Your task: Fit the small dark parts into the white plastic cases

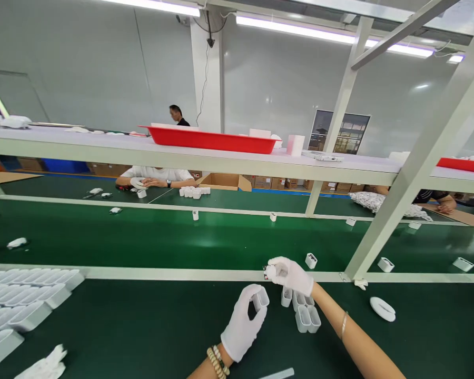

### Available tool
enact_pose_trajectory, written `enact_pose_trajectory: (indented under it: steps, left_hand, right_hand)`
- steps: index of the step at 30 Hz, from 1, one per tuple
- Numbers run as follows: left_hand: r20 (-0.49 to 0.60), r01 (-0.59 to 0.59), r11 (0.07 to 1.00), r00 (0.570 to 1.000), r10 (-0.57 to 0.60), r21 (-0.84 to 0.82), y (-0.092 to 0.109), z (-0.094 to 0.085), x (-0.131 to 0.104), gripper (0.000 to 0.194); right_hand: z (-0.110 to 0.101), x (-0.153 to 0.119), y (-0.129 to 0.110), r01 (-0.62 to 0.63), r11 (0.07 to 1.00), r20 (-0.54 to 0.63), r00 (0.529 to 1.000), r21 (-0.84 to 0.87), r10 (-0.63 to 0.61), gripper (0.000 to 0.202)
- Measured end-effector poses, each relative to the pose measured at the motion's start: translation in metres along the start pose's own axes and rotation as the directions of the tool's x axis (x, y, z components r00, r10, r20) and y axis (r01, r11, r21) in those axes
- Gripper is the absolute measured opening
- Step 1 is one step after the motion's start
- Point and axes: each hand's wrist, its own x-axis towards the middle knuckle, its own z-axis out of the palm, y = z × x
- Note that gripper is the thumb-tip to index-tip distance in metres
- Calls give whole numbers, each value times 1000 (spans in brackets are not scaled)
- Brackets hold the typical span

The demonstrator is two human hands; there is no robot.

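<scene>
My left hand (243,323), in a white glove with a beaded bracelet at the wrist, grips a small open white plastic housing (261,299) between thumb and fingers. Stretched out to the belt's near rail, my right hand (290,275), gloved too, pinches a small white part with dark and red bits (269,271); its exact kind is not clear. Under the right hand stand several open white housings (308,319), grouped on the green table. A white housing with a dark opening (310,260) sits on the green belt just beyond that hand.
Rows of white housings (33,316) fill the left, near a loose glove (43,366). A white oval part (382,309) lies at right. A slanted post (383,205) and a shelf with a red tray (213,139) stand ahead. Co-workers' hands (142,182) are across the belt.
</scene>
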Motion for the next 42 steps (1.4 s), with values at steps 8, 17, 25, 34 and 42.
enact_pose_trajectory:
  steps: [8, 17, 25, 34, 42]
  left_hand:
    - [48, -43, 999, 998, 41, 28, 4, -3, -6, 46]
    - [93, -86, 989, 993, 75, 118, 1, -4, -12, 46]
    - [74, -158, 974, 986, 148, 159, 5, -6, -11, 46]
    - [61, -237, 951, 971, 229, 200, 5, -5, -12, 46]
    - [66, -302, 928, 953, 294, 218, 7, -6, -11, 51]
  right_hand:
    - [0, -49, -4, 37, 990, 55, 998, -133, -30, 45]
    - [0, -54, -25, -40, 969, 117, 991, -243, 70, 50]
    - [-1, -57, -38, -87, 930, 138, 980, -358, 144, 47]
    - [-1, -59, -53, -43, 899, 169, 977, -436, 128, 19]
    - [1, -61, -65, -9, 869, 172, 979, -495, 108, 3]
